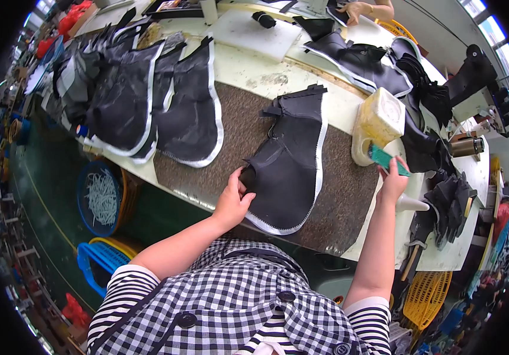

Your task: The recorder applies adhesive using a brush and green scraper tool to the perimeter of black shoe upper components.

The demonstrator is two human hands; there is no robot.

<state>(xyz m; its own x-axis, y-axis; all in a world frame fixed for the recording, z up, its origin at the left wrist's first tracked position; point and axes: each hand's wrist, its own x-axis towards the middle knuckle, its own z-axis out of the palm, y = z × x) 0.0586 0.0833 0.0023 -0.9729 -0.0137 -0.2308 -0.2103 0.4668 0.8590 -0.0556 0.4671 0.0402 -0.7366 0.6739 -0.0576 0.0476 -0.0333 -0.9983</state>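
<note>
A black boot upper (290,180) with a white edge strip lies on the brown mat in front of me. My left hand (232,203) pinches its left edge, thumb on top and fingers curled at the rim. To the right, my right hand (393,183) is closed around a flat green tool (389,160), perhaps a glue brush. The tool's far end is at the side opening of a yellowish, glue-crusted plastic container (361,133); its tip is hard to make out.
More white-edged black uppers (189,112) overlap on the left of the mat (242,106). Several dark pieces (373,65) lie at the far right, near another person's hand (358,10). A white cone nozzle (413,204) points right. Blue and yellow baskets (97,266) stand on the floor.
</note>
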